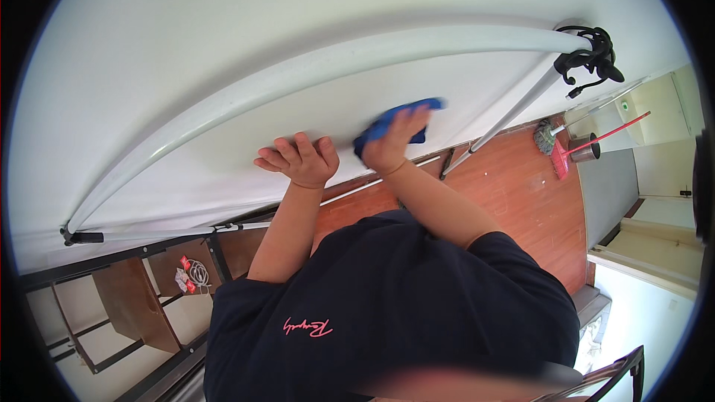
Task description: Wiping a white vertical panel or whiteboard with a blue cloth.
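My right hand (390,145) presses a blue cloth (381,125) against an upright white surface (328,115), its fingers over the cloth and slightly blurred. To its left, my left hand (302,162) is raised near the same surface with fingers spread and nothing in it. Whether its palm touches the surface, I cannot tell. Above both hands a long white tube (320,59) runs across, curved by the lens. Its right end meets a black clamp with a coiled cable (592,56) at the top of a grey stand pole (514,113).
At lower left stands a dark-framed shelf (134,301) holding a coiled white cable (196,274). On the reddish wooden floor (514,208) at right are a mop (545,136), a red dustpan (559,160) and a metal bin (587,149). A stand foot (447,164) rests near the wall.
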`<state>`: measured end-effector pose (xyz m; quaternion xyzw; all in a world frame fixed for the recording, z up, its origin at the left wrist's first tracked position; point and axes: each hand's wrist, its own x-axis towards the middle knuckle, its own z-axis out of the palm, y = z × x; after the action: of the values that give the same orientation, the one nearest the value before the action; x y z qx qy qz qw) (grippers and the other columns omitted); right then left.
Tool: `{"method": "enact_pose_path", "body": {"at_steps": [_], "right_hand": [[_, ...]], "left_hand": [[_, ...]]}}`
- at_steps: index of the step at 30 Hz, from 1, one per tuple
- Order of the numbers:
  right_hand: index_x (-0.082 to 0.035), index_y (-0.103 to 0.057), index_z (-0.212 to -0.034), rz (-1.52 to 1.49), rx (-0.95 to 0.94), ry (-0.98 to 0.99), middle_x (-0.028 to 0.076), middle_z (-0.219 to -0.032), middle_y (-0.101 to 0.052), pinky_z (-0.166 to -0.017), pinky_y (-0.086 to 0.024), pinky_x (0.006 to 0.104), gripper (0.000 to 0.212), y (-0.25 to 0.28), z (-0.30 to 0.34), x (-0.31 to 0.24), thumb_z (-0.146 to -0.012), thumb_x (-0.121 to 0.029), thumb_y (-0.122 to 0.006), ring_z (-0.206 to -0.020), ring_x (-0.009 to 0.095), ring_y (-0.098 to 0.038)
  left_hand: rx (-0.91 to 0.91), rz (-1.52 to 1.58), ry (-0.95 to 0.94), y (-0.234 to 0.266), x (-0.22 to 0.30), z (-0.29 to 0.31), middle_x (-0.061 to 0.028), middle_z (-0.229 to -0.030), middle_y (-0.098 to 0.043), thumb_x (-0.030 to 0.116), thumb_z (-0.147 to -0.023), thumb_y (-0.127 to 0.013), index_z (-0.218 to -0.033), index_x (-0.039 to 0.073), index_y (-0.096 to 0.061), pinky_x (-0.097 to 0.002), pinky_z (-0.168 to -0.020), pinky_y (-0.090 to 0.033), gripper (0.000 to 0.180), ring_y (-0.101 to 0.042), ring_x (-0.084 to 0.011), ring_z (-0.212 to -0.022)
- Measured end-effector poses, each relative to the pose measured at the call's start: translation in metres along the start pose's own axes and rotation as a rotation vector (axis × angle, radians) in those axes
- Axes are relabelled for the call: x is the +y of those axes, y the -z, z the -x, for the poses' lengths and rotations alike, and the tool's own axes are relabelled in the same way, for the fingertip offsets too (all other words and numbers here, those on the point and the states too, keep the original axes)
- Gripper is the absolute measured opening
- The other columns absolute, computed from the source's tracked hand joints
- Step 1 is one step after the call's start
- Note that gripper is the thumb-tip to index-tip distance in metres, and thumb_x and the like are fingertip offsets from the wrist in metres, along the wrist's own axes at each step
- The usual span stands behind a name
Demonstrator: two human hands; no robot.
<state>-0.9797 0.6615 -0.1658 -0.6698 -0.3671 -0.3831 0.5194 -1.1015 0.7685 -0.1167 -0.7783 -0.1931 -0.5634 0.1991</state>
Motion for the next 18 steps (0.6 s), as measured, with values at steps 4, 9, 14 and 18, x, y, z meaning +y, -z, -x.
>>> {"method": "enact_pose_path", "body": {"at_steps": [4, 9, 14, 18], "right_hand": [[-0.025, -0.057, -0.124, 0.1, -0.185, 0.322, 0.01, -0.143, -0.038, -0.11, -0.007, 0.0607, 0.055, -0.002, 0.03, 0.017, -0.07, -0.026, -0.068, -0.139, 0.039, -0.019], [-0.012, -0.044, -0.137, 0.158, -0.213, 0.305, 0.014, -0.153, -0.024, -0.109, -0.011, 0.0638, 0.065, 0.04, 0.02, 0.079, -0.076, -0.021, -0.064, -0.143, 0.041, -0.013], [0.002, -0.017, -0.147, 0.027, -0.089, -0.101, 0.034, -0.15, -0.007, -0.105, -0.008, 0.0698, 0.076, 0.027, 0.021, 0.051, -0.084, -0.018, -0.054, -0.135, 0.059, -0.002], [-0.008, -0.029, -0.144, 0.055, -0.194, -0.001, 0.029, -0.153, -0.005, -0.105, -0.009, 0.0693, 0.072, 0.017, 0.068, 0.048, -0.08, -0.02, -0.06, -0.137, 0.056, -0.002]], "left_hand": [[-0.04, 0.039, 0.008, 0.005, -0.002, 0.002, -0.015, -0.158, -0.005, 0.035, -0.095, -0.04, -0.149, 0.009, -0.024, -0.0557, -0.111, 0.01, 0.062, 0.006, -0.041, -0.144], [-0.112, 0.054, 0.041, 0.011, 0.002, 0.018, -0.0136, -0.158, -0.002, 0.036, -0.094, -0.042, -0.15, 0.01, -0.023, -0.0561, -0.111, 0.011, 0.064, 0.009, -0.0405, -0.143], [-0.064, 0.004, 0.024, 0.0, 0.004, 0.025, -0.0125, -0.158, 0.001, 0.04, -0.095, -0.037, -0.151, 0.013, -0.016, -0.0556, -0.111, 0.012, 0.066, 0.01, -0.0401, -0.143], [-0.062, -0.014, 0.014, -0.002, 0.004, 0.023, -0.0125, -0.158, 0.001, 0.041, -0.095, -0.035, -0.152, 0.014, -0.015, -0.0555, -0.111, 0.012, 0.066, 0.01, -0.0401, -0.143]]}}
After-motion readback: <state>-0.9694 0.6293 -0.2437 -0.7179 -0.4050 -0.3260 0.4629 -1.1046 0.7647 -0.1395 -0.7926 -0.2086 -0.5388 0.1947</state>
